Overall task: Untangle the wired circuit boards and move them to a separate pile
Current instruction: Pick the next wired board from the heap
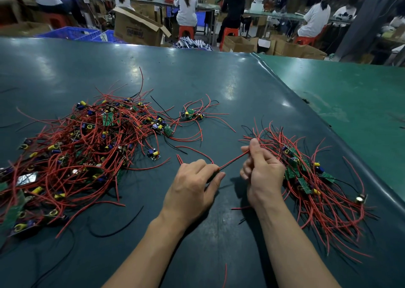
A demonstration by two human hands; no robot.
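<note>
On dark green table (219, 86), far left: big tangled pile (83, 147) of wired boards. Mid: your left hand (192, 184) pinches red wire (233, 160); your right hand (262, 167) grips its other end, fingers curled. Right: sorted pile (317, 184) just beside right hand.

Two hands (192, 184), two big piles of wired boards (72, 156), one small cluster (191, 113)

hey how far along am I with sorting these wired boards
Done: a smaller sorted pile lies on the right. In hand: the left hand and right hand pinch one red wire stretched between them. Left: the big tangled heap and a small cluster beyond it.
</note>
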